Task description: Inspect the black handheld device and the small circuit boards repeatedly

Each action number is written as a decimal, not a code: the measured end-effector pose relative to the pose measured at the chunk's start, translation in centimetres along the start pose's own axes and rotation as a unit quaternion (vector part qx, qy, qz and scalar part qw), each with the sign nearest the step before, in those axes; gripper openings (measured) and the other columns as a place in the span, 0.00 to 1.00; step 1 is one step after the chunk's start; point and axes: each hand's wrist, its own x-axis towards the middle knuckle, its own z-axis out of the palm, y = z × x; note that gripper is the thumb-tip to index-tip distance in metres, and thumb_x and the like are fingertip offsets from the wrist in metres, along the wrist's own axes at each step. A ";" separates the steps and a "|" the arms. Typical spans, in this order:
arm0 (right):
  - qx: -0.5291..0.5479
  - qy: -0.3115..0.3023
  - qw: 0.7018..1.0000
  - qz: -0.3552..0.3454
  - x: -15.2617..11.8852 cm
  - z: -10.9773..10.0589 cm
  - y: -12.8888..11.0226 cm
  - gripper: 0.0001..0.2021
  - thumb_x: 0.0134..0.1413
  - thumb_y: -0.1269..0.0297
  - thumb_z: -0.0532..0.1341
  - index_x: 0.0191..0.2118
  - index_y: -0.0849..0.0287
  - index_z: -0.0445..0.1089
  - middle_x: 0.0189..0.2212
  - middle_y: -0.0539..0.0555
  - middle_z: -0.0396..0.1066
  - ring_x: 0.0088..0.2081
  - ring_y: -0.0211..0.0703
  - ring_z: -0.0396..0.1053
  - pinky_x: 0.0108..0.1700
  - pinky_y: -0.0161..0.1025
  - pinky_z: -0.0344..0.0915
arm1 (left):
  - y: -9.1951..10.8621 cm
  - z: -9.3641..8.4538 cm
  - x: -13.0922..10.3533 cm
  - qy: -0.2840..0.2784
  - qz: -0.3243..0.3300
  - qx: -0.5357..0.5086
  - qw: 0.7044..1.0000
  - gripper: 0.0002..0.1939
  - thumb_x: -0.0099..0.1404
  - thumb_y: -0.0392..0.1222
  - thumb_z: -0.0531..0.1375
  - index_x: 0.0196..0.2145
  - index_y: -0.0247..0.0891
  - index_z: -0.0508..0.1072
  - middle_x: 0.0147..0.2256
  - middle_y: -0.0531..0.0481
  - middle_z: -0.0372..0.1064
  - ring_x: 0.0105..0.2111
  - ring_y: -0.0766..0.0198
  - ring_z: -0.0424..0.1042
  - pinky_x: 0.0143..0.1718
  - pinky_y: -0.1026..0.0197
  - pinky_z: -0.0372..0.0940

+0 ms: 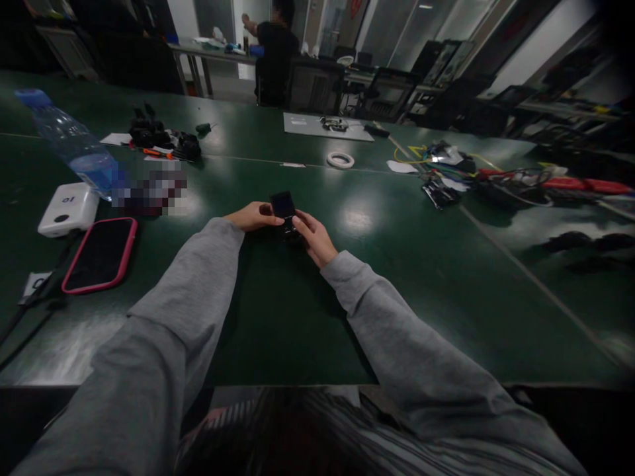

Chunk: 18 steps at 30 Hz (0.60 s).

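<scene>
Between my two hands is a small black device [283, 205] with a dark square panel raised at its top, held over the green table [297, 330]. My left hand [254, 217] grips it from the left, thumb along its front. On the right side my right hand [316, 237] holds the same device, its thumb pressed near the lower part. Both hands are closed on it, and the fingers behind it are mostly hidden. Fine details of the device are too small to tell.
At the left are a bottle [82, 149], a white box [69, 210] with cables and a pink-edged phone [100, 254]. A tape roll [340, 160] and a white board [307, 125] lie ahead. Tangled wires [446, 162] are at the right. A person [276, 53] is beyond the table.
</scene>
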 end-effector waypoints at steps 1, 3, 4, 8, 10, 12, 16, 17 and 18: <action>-0.026 0.001 1.000 -0.012 0.1 -0.3 0.1 0.32 0.43 0.45 0.71 0.53 0.55 0.68 0.48 0.55 0.71 0.52 0.46 0.68 0.59 0.47 0.64 | 0.2 -0.2 -0.1 -0.003 -0.009 0.042 0.999 0.25 0.42 0.44 0.75 0.38 0.33 0.77 0.39 0.46 0.76 0.45 0.56 0.73 0.58 0.45 0.56; -0.050 -0.011 0.999 -0.017 0.2 -0.9 0.2 0.33 0.42 0.48 0.72 0.54 0.55 0.68 0.45 0.54 0.72 0.49 0.46 0.70 0.58 0.49 0.65 | 0.5 -0.5 -0.2 -0.011 -0.017 0.099 0.995 0.24 0.44 0.47 0.74 0.38 0.34 0.76 0.40 0.46 0.76 0.47 0.54 0.72 0.58 0.44 0.56; -0.048 -0.016 0.999 -0.013 0.3 -1.1 0.2 0.34 0.42 0.48 0.72 0.55 0.55 0.68 0.43 0.54 0.72 0.48 0.45 0.70 0.58 0.50 0.65 | 0.6 -0.5 -0.2 -0.013 -0.016 0.112 0.993 0.25 0.44 0.48 0.74 0.38 0.34 0.76 0.41 0.45 0.75 0.47 0.53 0.72 0.58 0.44 0.56; -0.010 0.012 1.000 0.008 0.3 -1.1 -0.1 0.38 0.38 0.49 0.74 0.56 0.55 0.65 0.41 0.53 0.72 0.46 0.45 0.70 0.58 0.51 0.65 | 1.2 0.2 -0.3 -0.006 -0.013 0.128 0.992 0.28 0.45 0.52 0.73 0.41 0.34 0.75 0.44 0.43 0.74 0.48 0.53 0.71 0.56 0.46 0.58; 0.009 0.029 0.999 0.018 0.2 -1.0 -0.2 0.41 0.37 0.48 0.74 0.58 0.54 0.62 0.40 0.53 0.71 0.46 0.45 0.71 0.57 0.51 0.65 | 1.6 0.5 -0.3 -0.015 -0.029 0.141 0.989 0.28 0.46 0.54 0.72 0.41 0.33 0.74 0.44 0.42 0.74 0.48 0.52 0.72 0.55 0.46 0.60; 0.016 0.036 0.999 0.021 0.2 -0.8 -0.3 0.42 0.36 0.48 0.74 0.59 0.53 0.61 0.40 0.53 0.71 0.45 0.45 0.71 0.56 0.52 0.66 | 2.0 0.7 -0.4 -0.033 -0.038 0.161 0.986 0.28 0.48 0.56 0.71 0.40 0.33 0.75 0.43 0.41 0.75 0.47 0.52 0.72 0.53 0.46 0.61; 0.018 0.035 0.999 0.021 0.1 -0.7 -0.3 0.43 0.36 0.48 0.74 0.59 0.52 0.60 0.39 0.52 0.70 0.46 0.46 0.70 0.56 0.51 0.66 | 2.0 0.2 -0.4 -0.044 -0.029 0.194 0.980 0.28 0.48 0.57 0.70 0.41 0.33 0.76 0.44 0.42 0.75 0.49 0.51 0.71 0.57 0.46 0.57; 0.019 0.035 0.999 0.021 0.0 -0.7 -0.3 0.42 0.36 0.49 0.74 0.59 0.52 0.60 0.39 0.52 0.70 0.45 0.45 0.70 0.56 0.51 0.66 | 1.9 0.1 -0.4 -0.044 -0.030 0.195 0.979 0.29 0.48 0.56 0.71 0.42 0.33 0.76 0.46 0.42 0.75 0.50 0.51 0.71 0.58 0.46 0.57; 0.020 0.034 0.999 0.021 0.0 -0.7 -0.4 0.42 0.36 0.49 0.74 0.59 0.52 0.61 0.39 0.52 0.70 0.45 0.45 0.70 0.56 0.51 0.66 | 1.8 0.0 -0.4 -0.043 -0.033 0.194 0.979 0.29 0.48 0.55 0.71 0.43 0.34 0.76 0.47 0.42 0.74 0.51 0.51 0.70 0.59 0.46 0.56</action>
